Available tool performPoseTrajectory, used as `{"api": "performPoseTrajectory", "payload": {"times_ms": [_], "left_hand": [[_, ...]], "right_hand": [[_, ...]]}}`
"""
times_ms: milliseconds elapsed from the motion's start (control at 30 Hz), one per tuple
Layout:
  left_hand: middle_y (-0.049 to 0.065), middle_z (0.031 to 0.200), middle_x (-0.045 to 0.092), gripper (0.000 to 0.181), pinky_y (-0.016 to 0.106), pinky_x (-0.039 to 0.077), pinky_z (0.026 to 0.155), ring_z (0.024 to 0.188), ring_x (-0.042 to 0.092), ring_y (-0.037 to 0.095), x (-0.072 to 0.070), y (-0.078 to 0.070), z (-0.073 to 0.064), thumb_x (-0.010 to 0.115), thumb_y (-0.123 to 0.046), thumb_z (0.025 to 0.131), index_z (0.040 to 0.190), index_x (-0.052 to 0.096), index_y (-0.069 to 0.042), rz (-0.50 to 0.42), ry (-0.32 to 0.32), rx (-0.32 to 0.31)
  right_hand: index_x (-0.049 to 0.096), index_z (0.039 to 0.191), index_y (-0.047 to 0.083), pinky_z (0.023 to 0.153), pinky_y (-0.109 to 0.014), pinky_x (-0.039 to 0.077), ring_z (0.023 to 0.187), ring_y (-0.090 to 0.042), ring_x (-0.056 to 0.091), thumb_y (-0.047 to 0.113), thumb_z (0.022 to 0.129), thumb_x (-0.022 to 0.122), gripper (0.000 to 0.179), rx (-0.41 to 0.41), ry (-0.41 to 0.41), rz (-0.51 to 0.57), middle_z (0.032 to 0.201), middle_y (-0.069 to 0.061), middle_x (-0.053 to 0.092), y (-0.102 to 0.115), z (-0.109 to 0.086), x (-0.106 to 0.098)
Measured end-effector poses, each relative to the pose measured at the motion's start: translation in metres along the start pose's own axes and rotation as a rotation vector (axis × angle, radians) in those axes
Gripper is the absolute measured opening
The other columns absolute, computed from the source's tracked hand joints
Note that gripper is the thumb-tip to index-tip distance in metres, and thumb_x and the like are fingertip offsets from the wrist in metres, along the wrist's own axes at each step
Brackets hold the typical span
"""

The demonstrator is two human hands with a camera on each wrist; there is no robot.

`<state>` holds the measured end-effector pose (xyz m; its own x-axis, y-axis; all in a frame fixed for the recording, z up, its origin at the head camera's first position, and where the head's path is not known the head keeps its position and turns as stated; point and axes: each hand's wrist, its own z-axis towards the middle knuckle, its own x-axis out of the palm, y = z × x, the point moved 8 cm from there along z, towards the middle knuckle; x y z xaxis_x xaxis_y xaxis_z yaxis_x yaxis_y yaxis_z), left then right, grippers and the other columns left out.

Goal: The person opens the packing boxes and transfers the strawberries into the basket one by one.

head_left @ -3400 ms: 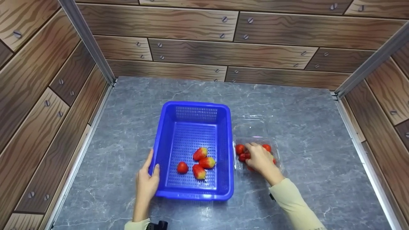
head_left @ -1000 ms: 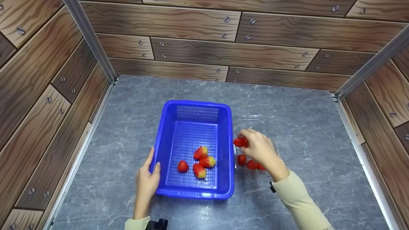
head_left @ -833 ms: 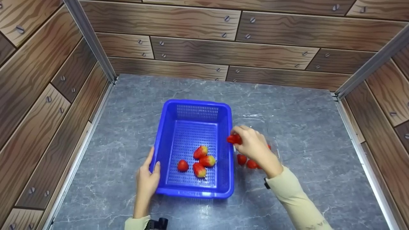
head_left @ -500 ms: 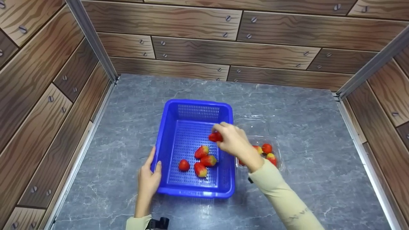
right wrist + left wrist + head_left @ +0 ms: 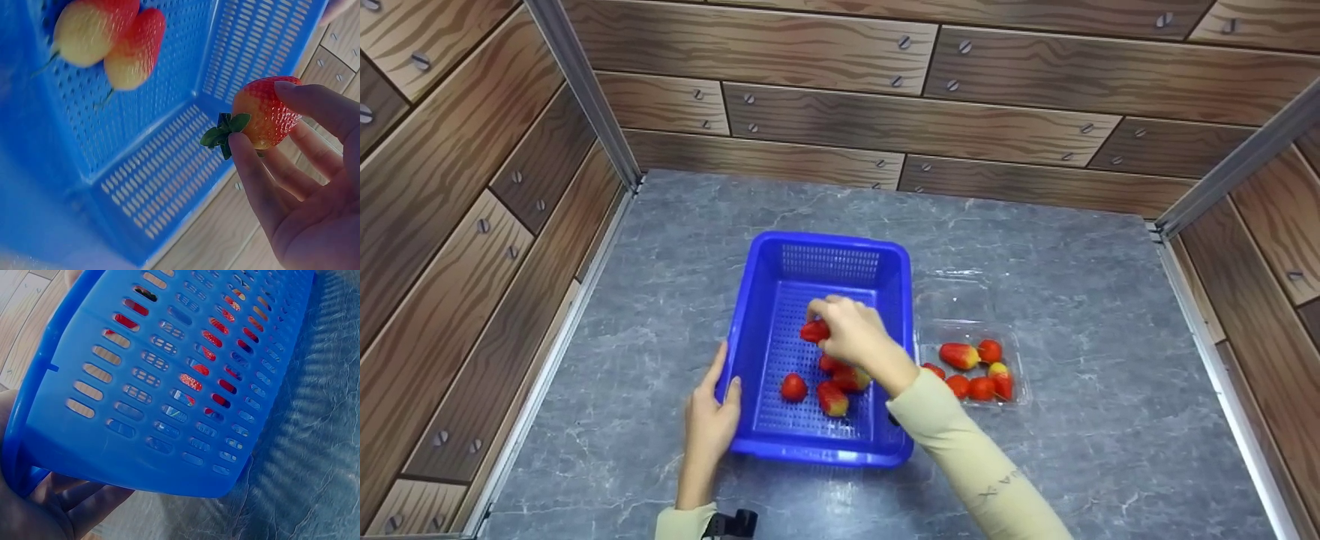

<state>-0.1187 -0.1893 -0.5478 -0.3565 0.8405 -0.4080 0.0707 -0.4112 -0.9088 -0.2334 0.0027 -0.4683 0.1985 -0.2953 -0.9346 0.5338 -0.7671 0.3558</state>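
My right hand (image 5: 856, 336) is over the blue plastic basket (image 5: 819, 455), pinching a strawberry (image 5: 814, 331) between thumb and fingers. The right wrist view shows that strawberry (image 5: 269, 112) red and pale with green leaves, held above the basket floor. Several red-and-yellow fruits lie in the basket, among them a rounder red one (image 5: 793, 388); my right hand partly covers this group. With my left hand (image 5: 711, 420) I grip the basket's left rim. In the left wrist view, fingers (image 5: 93, 506) of that hand sit under the rim beside the slotted wall (image 5: 169, 382).
Right of the basket lies a clear plastic clamshell box (image 5: 1020, 352), its lid (image 5: 956, 289) folded back. It holds several strawberries, such as a red-and-yellow one (image 5: 959, 355). Wood-patterned walls (image 5: 825, 112) enclose the grey marbled tabletop (image 5: 1080, 300) at the back and sides.
My right hand has picked a strawberry from the clear box and carried it leftward over the basket. My left hand has kept its grip on the rim.
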Motion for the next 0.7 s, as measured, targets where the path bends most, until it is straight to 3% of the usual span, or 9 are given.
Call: {"api": "performPoseTrajectory", "payload": {"times_ms": [367, 700], "left_hand": [[0.019, 0.139, 0.055, 0.057, 0.051, 0.042, 0.105, 0.125, 0.054, 0.036, -0.002, -0.002, 0.001, 0.063, 0.000, 0.092, 0.146, 0.051, -0.011, -0.014, -0.010, 0.008], [0.020, 0.141, 0.053, 0.057, 0.052, 0.042, 0.105, 0.126, 0.053, 0.037, -0.001, 0.001, 0.000, 0.061, -0.001, 0.093, 0.147, 0.049, -0.014, -0.013, 0.003, -0.019]], "right_hand": [[0.069, 0.100, 0.015, 0.064, -0.039, 0.055, 0.082, -0.025, 0.064, 0.002, 0.070, 0.073, 0.033, 0.004, 0.110, -0.026, 0.092, -0.004, 0.068, 0.009, 0.018, 0.054], [0.067, 0.092, 0.014, 0.059, -0.040, 0.054, 0.075, -0.027, 0.065, 0.002, 0.070, 0.075, 0.026, -0.068, 0.111, -0.068, 0.086, -0.003, 0.066, 0.017, 0.019, 0.086]]}}
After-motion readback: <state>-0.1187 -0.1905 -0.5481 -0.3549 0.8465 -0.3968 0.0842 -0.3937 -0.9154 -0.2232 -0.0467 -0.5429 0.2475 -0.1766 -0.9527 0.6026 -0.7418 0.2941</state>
